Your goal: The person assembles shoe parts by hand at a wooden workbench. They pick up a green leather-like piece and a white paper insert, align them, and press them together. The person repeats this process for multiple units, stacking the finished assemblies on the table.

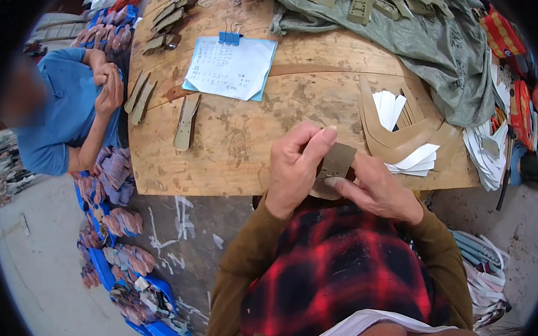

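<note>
Head view | olive-tan flat leather piece [336,166], rounded lower end w/ dark slots | long axis near upright, tilted right | over front edge of wooden table [231,151] | left hand [293,167] & right hand [376,190] both pinch it.

1 view only, from a fisheye camera worn on the person's head, facing steeply down and a little forward. It sits close above the person's own chest and forearms, which rise from the lower edge, with the left hand [296,166] and right hand [373,190] near the centre. The wooden table [231,145] fills the upper middle, its edges bending toward the dark round rim. The concrete floor [49,271] shows far below at lower left
</note>
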The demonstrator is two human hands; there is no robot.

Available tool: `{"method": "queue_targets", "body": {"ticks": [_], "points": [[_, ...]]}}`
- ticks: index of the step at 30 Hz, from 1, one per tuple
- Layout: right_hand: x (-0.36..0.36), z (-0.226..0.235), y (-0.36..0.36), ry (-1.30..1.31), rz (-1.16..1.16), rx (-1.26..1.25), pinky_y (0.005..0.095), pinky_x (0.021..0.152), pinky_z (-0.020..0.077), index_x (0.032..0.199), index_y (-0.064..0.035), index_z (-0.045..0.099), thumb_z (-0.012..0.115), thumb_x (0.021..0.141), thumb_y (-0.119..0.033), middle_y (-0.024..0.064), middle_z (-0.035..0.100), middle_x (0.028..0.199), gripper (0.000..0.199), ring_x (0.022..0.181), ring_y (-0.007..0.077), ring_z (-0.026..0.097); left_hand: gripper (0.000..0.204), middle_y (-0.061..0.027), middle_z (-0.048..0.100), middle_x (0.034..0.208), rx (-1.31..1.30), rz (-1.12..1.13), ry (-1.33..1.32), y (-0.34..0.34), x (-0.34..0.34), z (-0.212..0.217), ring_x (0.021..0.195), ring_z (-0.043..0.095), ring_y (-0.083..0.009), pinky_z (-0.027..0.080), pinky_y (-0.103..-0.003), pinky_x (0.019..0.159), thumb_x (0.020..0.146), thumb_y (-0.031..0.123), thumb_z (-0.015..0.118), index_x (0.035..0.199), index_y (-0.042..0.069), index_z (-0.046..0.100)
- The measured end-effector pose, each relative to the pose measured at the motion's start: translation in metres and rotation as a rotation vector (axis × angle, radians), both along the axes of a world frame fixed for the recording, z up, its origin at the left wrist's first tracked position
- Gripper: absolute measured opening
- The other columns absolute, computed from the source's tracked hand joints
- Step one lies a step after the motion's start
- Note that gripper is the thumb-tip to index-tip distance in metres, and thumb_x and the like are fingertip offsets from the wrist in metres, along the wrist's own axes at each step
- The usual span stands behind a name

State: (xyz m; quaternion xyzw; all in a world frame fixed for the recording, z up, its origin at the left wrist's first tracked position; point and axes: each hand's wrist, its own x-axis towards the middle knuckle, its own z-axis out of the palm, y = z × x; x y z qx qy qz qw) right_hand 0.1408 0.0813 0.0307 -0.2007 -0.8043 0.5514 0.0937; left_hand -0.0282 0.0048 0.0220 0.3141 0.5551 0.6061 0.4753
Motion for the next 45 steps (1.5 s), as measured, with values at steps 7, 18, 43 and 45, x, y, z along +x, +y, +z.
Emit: {"method": "queue_targets", "body": {"ticks": [7, 18, 43, 45], "points": [[0.002, -0.002, 0.005, 0.011, -0.145, -0.295, 0.0401, 0.076, 0.0477, 0.126, 0.0003, 0.05, 0.062, 0.09, -0.008, 0.017, 0.059, 0.097, 0.04, 0.088, 0.0307, 0.06, 0.038, 0.0011, 0.06, 0.082, -0.107, -0.09, -0.106, -0.014, -0.006, -0.007, 0.073, 0.052, -0.007, 0.044, -0.025, 0.064, 0.104, 0.036, 0.047, 0.096, 0.003, 0.065], [-0.002, -0.016, 0.003, 0.038, -0.023, 0.28, 0.0447, 0.078, 0.0473, 0.12, -0.0011, 0.052, 0.064, 0.088, -0.007, 0.0202, 0.06, 0.104, 0.035, 0.095, 0.0391, 0.059, 0.019, -0.0172, 0.066, 0.088, -0.017, -0.36, 0.572, -0.021, -0.01, -0.02, 0.081, 0.067, -0.0327, 0.052, -0.039, 0.068, 0.09, 0.015, 0.068, 0.104, 0.002, 0.064], [-0.018, -0.025, -0.003, 0.129, -0.412, -0.182, 0.0255, 0.064, 0.0458, 0.105, 0.0048, 0.066, 0.057, 0.098, -0.007, 0.0053, 0.064, 0.081, 0.016, 0.073, 0.0078, 0.053, 0.027, -0.0235, 0.058, 0.128, 0.256, 0.004, 0.989, -0.036, 0.003, -0.051, 0.101, 0.066, -0.0356, 0.056, -0.038, 0.079, 0.078, -0.006, 0.067, 0.1, 0.001, 0.052], [-0.021, -0.02, -0.009, 0.142, -0.457, -0.148, 0.0255, 0.065, 0.0459, 0.105, 0.005, 0.065, 0.057, 0.098, -0.006, 0.0067, 0.063, 0.08, 0.016, 0.073, 0.0078, 0.053, 0.026, -0.0182, 0.06, 0.128, 0.244, 0.043, 1.028, -0.031, 0.007, -0.052, 0.093, 0.067, -0.0334, 0.055, -0.038, 0.071, 0.074, -0.007, 0.064, 0.095, 0.002, 0.051]]}}
